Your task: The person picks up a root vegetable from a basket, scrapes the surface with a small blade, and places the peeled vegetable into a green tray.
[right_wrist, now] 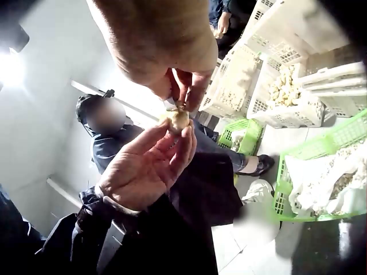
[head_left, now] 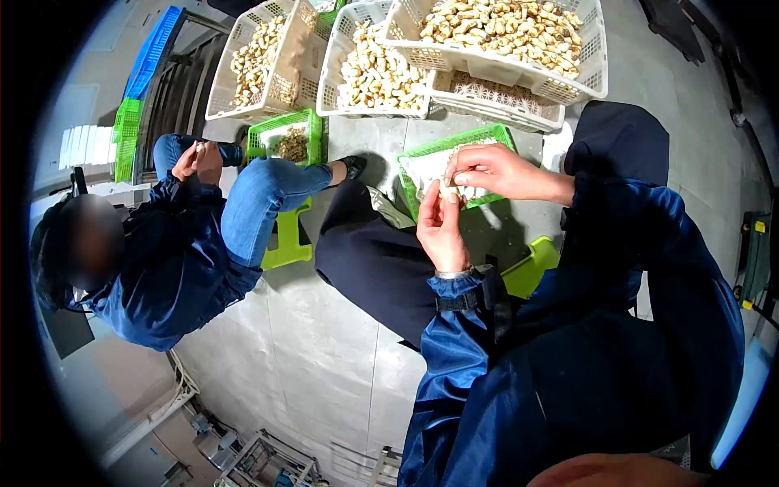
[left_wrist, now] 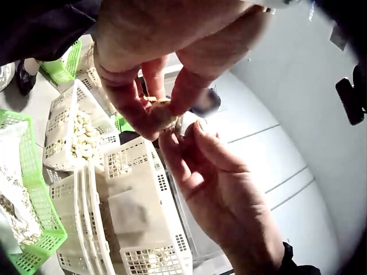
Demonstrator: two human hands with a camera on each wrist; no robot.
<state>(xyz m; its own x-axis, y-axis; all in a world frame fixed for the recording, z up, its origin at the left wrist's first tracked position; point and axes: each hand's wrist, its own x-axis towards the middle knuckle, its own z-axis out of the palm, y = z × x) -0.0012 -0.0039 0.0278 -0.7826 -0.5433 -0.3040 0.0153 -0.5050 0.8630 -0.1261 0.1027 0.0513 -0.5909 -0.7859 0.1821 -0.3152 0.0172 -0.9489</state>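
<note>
Small pale piece point(right_wrist: 178, 119), mushroom-like: held in the air at the near side of the green basket point(right_wrist: 282, 192), between 2 hands. By the left hand point(head_left: 442, 235) it is pinched from below, with thumb and fingertips; by the right hand point(head_left: 497, 172) its upper end is pinched. No tool can be made out.

Within the green basket: white liner point(right_wrist: 307, 172), strewn with small pale bits. From these, some pieces are judged to have been worked; the present piece is judged unfinished.

Beyond the green basket: right-hand crate point(head_left: 519, 75), stacked on another, and middle crate point(head_left: 329, 69), both well filled with similar pieces. Much is judged to be left, though whether those are worked or raw cannot be told.

Farther, left of the green basket: 1 seated person point(head_left: 174, 252), hands brought together; smaller basket point(head_left: 258, 146) beside the knee, brown bits inside.
</note>
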